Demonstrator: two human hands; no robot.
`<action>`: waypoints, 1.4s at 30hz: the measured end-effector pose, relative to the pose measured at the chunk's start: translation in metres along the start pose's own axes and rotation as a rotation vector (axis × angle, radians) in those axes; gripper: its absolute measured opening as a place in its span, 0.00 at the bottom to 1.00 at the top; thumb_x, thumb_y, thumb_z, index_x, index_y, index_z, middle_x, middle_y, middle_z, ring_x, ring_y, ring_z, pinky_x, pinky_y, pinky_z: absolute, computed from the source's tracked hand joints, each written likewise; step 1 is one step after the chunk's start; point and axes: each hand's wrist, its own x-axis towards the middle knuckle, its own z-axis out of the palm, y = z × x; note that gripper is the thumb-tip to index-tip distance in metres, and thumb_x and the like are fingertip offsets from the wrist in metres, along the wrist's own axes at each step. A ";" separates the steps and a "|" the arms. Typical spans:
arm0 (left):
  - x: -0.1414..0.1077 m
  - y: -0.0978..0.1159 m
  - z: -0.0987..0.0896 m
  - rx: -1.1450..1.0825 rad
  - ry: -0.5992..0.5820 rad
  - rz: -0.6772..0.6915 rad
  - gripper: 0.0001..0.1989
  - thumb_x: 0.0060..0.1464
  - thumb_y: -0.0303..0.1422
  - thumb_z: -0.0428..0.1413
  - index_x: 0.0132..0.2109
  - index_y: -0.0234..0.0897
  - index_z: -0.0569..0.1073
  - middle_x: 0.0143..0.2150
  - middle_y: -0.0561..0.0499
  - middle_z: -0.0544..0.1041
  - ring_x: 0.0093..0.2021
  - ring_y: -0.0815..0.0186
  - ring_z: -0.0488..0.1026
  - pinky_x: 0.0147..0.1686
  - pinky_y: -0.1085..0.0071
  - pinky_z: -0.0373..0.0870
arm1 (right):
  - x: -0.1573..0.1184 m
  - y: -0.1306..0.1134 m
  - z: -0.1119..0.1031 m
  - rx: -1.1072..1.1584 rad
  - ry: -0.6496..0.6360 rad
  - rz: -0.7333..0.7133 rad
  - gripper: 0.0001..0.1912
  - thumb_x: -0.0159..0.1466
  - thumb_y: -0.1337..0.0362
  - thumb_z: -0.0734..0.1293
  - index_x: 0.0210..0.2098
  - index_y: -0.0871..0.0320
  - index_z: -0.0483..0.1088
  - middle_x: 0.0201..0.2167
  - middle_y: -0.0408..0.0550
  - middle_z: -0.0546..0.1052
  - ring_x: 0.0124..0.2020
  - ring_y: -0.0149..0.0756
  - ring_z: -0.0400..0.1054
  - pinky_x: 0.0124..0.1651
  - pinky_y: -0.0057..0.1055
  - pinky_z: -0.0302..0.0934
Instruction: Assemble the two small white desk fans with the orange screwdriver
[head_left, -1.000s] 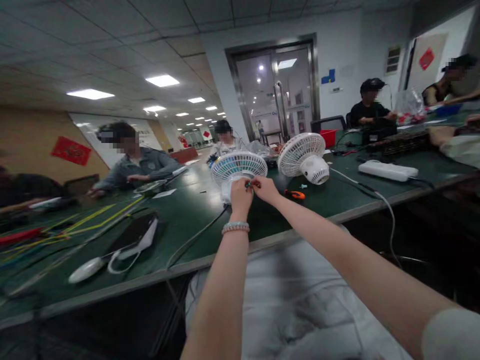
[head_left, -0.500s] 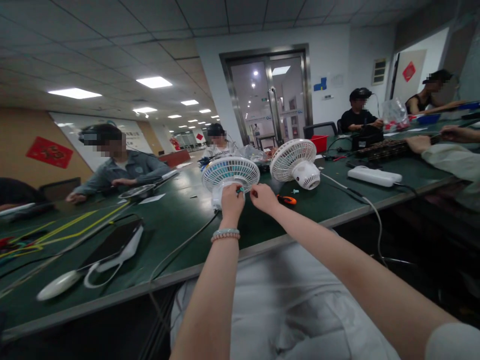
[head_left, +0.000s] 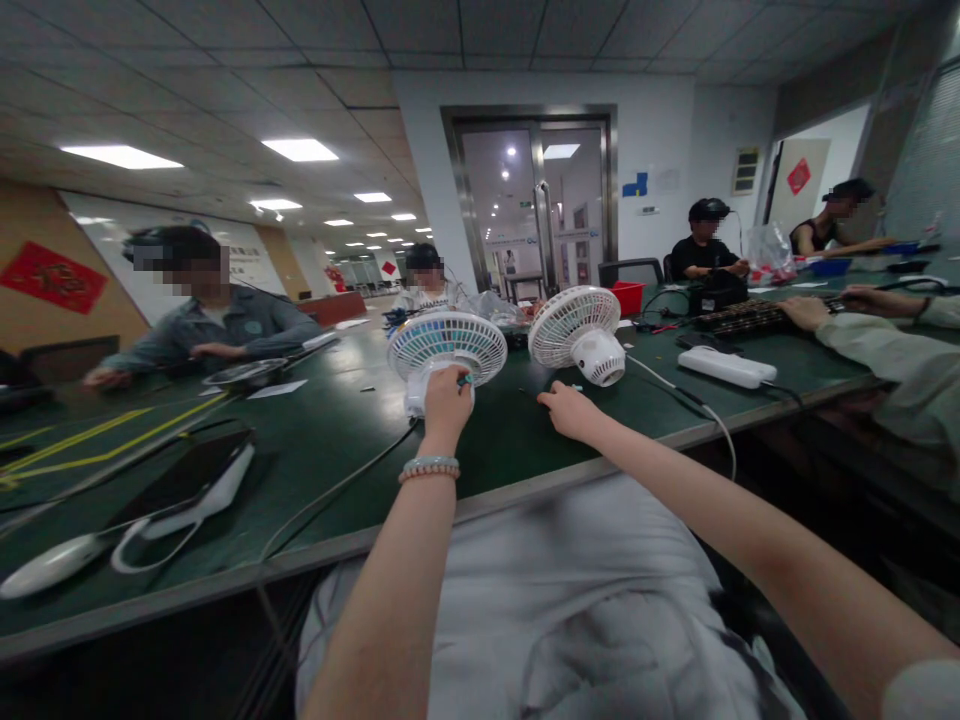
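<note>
the table top is dark green, smooth and slightly glossy. both fan grilles, the nearer and the farther, look like white plastic, their slatted guards ribbed. the door frame is shiny metal around clear glass. the trousers are pale, creased matt cloth; the plastic bag is thin and crinkled.

Two fans side by side on table: left fan, right fan. Left hand at left fan's near side, small piece in fingers. Right hand before right fan. Block right of right fan; its cord passes between block and near edge, drops over. Phone well left, near front edge. Bin behind right fan, slightly right. One person across table, left; another behind left fan. Door beyond table.
</note>
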 end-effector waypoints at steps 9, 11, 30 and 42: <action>-0.001 -0.004 0.001 0.006 -0.012 -0.011 0.09 0.46 0.25 0.49 0.37 0.38 0.68 0.36 0.46 0.71 0.43 0.59 0.65 0.45 0.64 0.63 | 0.043 0.019 -0.001 0.667 0.499 0.251 0.09 0.57 0.65 0.59 0.35 0.59 0.69 0.32 0.46 0.72 0.35 0.33 0.67 0.43 0.32 0.60; -0.001 -0.005 0.001 0.009 -0.015 -0.013 0.09 0.46 0.25 0.48 0.37 0.38 0.68 0.36 0.46 0.71 0.44 0.58 0.65 0.45 0.63 0.63 | 0.058 0.022 -0.003 0.916 0.584 0.442 0.11 0.58 0.61 0.59 0.36 0.59 0.67 0.29 0.45 0.71 0.25 0.30 0.66 0.32 0.30 0.62; -0.003 0.000 -0.002 0.004 -0.020 -0.069 0.10 0.46 0.25 0.49 0.38 0.38 0.68 0.38 0.46 0.71 0.43 0.60 0.67 0.45 0.64 0.64 | 0.049 0.010 0.001 1.189 0.706 0.194 0.15 0.56 0.52 0.60 0.32 0.58 0.64 0.25 0.42 0.71 0.20 0.29 0.68 0.23 0.28 0.65; -0.005 -0.001 -0.005 -0.004 -0.014 -0.071 0.10 0.46 0.26 0.49 0.38 0.38 0.69 0.37 0.46 0.72 0.43 0.60 0.68 0.45 0.64 0.64 | 0.048 0.004 0.000 1.161 0.653 0.139 0.16 0.56 0.50 0.60 0.34 0.57 0.64 0.30 0.43 0.71 0.24 0.30 0.69 0.28 0.31 0.67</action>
